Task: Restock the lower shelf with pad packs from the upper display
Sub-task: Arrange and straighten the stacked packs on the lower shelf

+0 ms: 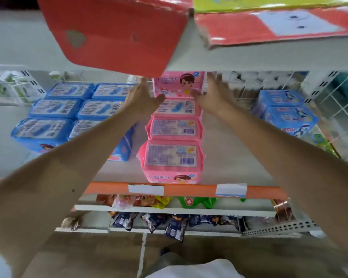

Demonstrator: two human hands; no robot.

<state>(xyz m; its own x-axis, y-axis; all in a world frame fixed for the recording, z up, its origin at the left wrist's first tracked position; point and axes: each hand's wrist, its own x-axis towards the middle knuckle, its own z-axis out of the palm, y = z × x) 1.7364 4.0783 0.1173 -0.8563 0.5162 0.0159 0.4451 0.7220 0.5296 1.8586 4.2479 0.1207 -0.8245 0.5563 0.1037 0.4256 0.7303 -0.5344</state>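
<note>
I bracket the far pink pack between my left hand and right hand, fingers straight, squaring it into the row.

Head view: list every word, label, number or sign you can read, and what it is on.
No text can be read.
Pink pad packs: printing and barcodes blurred.
Blue pad packs: printing blurred.
Shelf-edge tags: nothing legible.
Red box: no text legible.
</note>
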